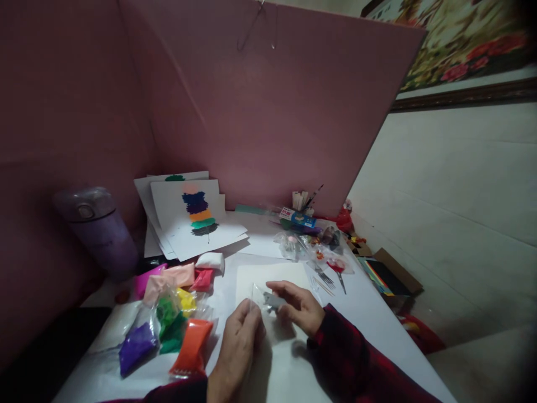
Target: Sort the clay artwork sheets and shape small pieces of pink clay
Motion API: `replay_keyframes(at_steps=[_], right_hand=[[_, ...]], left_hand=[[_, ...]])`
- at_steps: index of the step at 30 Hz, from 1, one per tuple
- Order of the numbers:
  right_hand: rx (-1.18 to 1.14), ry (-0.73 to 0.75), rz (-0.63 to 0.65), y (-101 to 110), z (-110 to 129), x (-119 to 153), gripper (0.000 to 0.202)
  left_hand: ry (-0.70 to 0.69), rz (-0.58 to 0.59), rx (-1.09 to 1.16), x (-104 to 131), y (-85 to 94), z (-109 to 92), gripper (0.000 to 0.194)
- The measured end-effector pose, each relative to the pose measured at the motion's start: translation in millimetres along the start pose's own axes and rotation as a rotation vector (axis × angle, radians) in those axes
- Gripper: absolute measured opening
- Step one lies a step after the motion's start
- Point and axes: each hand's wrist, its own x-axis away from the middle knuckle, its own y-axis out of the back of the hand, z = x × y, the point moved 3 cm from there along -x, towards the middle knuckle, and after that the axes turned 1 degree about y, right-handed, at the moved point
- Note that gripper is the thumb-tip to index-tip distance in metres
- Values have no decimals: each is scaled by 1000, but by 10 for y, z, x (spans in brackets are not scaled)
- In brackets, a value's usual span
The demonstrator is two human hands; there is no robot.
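Near the front of the white table, my left hand (240, 341) pinches the edge of a small clear plastic bag (255, 292). Facing it from the right, my right hand (300, 307) has its thumb and fingers around a small grey piece (273, 301), which lies at or in the bag's right side; whether film covers it is hard to tell. Both hands are over a pale sheet (251, 274). Left of my left hand lie bagged colored packets, among them an orange one (193, 347) and a purple one (138, 346).
A purple bottle (103, 235) stands at the left. Painted papers (176, 218) lean at the back. Forks (324, 275), toothpicks (323, 286), small bags (291, 246) and a brush holder (300, 200) are at the right rear. Pink panels (260, 112) rise behind.
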Motion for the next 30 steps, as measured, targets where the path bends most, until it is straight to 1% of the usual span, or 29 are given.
replay_keyframes(at_steps=[2, 4, 8, 11, 14, 17, 19, 21, 22, 24, 26, 27, 28, 30], right_hand=[[-177, -170, 55, -41, -28, -2, 55], [-273, -235, 88, -83, -15, -3, 51], [-390, -257, 93, -143, 11, -8, 49], [-370, -252, 54, -134, -24, -15, 46], [-327, -237, 5, -104, -54, -14, 45], [-314, -286, 4, -115, -59, 6, 45], [-277, -277, 2, -131, -45, 19, 44], [-154, -175, -35, -121, -14, 20, 39], [-51, -109, -71, -100, 4, 17, 36], [204, 47, -170, -34, 39, 7, 31], [465, 192, -255, 33, 54, -7, 30], [587, 260, -259, 52, 47, -17, 31], [698, 311, -234, 58, 26, -30, 33], [880, 336, -126, 45, -55, -57, 39]], left_hand=[[-32, -14, -29, 6, 9, -15, 29], [-40, -15, -46, 0, 5, -13, 29], [-24, 2, -56, -28, -19, 25, 30], [-34, 5, -20, -49, -27, 55, 30], [-17, 13, 23, -65, -29, 77, 34], [9, 82, 55, -77, -49, 76, 32], [-19, 142, 58, -89, -63, 67, 30], [-74, 155, 25, -110, -59, 77, 28], [-98, 141, 1, -123, -50, 93, 29], [-126, 103, -31, -149, -31, 144, 30], [-136, 89, -40, -169, -22, 187, 32], [-143, 86, -40, -174, -21, 196, 33], [-147, 83, -46, -177, -21, 196, 33], [-140, 77, -70, -174, -21, 177, 32]])
